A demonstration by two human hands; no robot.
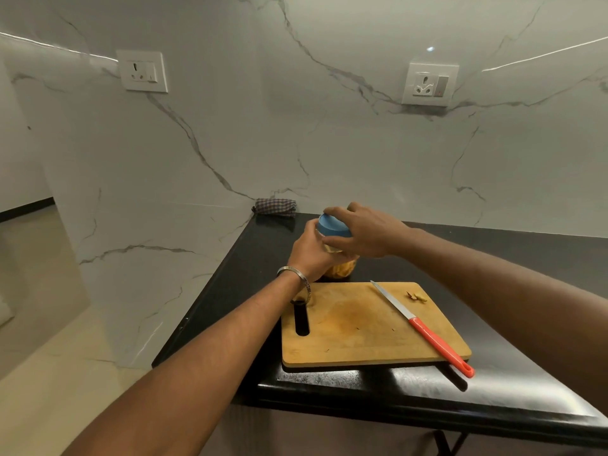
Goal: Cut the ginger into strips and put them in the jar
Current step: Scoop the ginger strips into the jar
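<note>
Blue lid [333, 225] sits on top of the jar [340, 266], tilted toward the left. Your right hand [365, 233] is clamped over it, fingers curled round the lid rim, thumb underneath. Your left hand [312, 255] wraps the jar body from the left side, fingers round the glass; metal bangle [296, 274] on that wrist. Jar stands on the black desk [493, 258], just behind the far edge of the wooden cutting board [362, 330]. Can't tell if jar base is touching the desk or lifted slightly, hands cover most of it.

Ginger strips [342, 271] visible as yellow-orange mass in the lower part of the jar, below your fingers. A few ginger scraps [417, 296] lie on the board near its far right corner, well apart from the jar.

Knife [424, 329] w/ red handle lies diagonally across the right side of the board, blade tip pointing to the far edge, handle end overhanging the near right corner. Neither hand touches it.

Board has 1 slot-shaped handle hole at its left side; your left forearm passes over the far end of it.

Checked cloth [275, 207] bunched at the far left corner of the desk, against the marble wall. 2 wall sockets [142, 71] up on the marble, 1 left, 1 right.
</note>
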